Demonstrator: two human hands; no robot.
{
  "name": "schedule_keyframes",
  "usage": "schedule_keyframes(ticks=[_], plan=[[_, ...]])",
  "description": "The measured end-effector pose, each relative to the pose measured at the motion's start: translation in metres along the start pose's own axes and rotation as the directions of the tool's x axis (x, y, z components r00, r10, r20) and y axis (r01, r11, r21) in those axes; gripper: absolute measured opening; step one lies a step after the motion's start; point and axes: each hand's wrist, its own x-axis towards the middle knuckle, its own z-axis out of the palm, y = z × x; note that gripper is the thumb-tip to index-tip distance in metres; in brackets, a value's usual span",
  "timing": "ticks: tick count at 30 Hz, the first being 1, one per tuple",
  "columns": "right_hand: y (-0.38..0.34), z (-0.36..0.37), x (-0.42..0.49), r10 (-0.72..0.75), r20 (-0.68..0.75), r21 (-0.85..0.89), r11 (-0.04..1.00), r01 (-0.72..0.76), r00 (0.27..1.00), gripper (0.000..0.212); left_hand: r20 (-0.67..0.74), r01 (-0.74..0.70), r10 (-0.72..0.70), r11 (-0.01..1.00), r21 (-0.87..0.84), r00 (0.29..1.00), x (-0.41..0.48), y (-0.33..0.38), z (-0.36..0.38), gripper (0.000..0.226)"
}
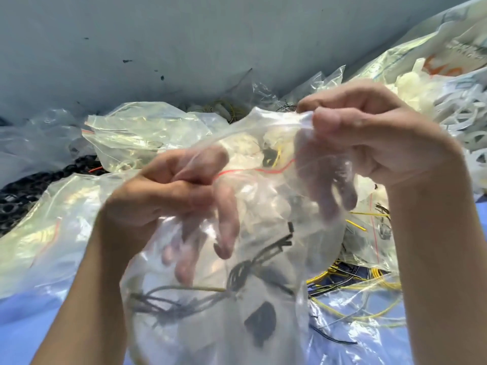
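Both hands held a clear zip bag point(263, 233) of dark wires up close. Left hand point(168, 196) and right hand point(369, 138) pinched its mouth. Heaped plastic bags point(142, 133), yellow wires point(369, 280) and white tubing point(448, 109) lay behind, partly screened.

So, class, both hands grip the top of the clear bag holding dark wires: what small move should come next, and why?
Probably pull the left hand and right hand apart to draw the red zip strip straight: it sags wavy between them, the dark wires lie low in the clear bag, and a taut strip presses shut more easily.
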Motion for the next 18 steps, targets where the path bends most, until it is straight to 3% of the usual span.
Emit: schedule_keyframes(ticks=[2,3,4,5,7,10,14,16,18], plan=[[0.004,-0.003,0.001,0.078,-0.049,-0.035,0.996,-0.08,0.996,0.04,-0.102,0.097,-0.096,0.995,0.01,0.99,0.004,-0.004,-0.006,0.027],[0.007,-0.004,0.002,0.145,-0.111,-0.1,0.983,-0.156,0.983,0.037,-0.226,0.202,-0.172,0.972,0.118,0.959,0.005,-0.005,-0.015,0.029],[0.012,-0.007,0.004,0.215,-0.19,-0.203,0.946,-0.253,0.958,0.035,-0.362,0.345,-0.229,0.89,0.298,0.904,0.004,-0.005,-0.024,0.03],[0.018,-0.01,0.006,0.271,-0.277,-0.332,0.874,-0.356,0.922,0.035,-0.475,0.482,-0.253,0.747,0.458,0.843,0.002,-0.006,-0.033,0.028],[0.03,-0.015,0.011,0.318,-0.411,-0.543,0.668,-0.509,0.855,0.032,-0.594,0.625,-0.257,0.53,0.573,0.762,-0.004,-0.008,-0.047,0.025],[0.036,-0.016,0.016,0.322,-0.47,-0.627,0.533,-0.568,0.822,0.025,-0.614,0.645,-0.251,0.49,0.587,0.749,-0.012,-0.003,-0.051,0.028],[0.035,-0.02,0.015,0.309,-0.459,-0.619,0.56,-0.55,0.833,0.015,-0.583,0.618,-0.222,0.411,0.671,0.781,-0.009,-0.002,-0.05,0.051],[0.034,-0.021,0.013,0.315,-0.44,-0.619,0.572,-0.538,0.841,0.012,-0.545,0.59,-0.238,0.429,0.684,0.804,-0.006,-0.004,-0.049,0.085],[0.036,-0.024,0.011,0.326,-0.445,-0.583,0.602,-0.546,0.834,0.009,-0.538,0.559,-0.197,0.48,0.676,0.82,-0.007,-0.003,-0.05,0.092]])
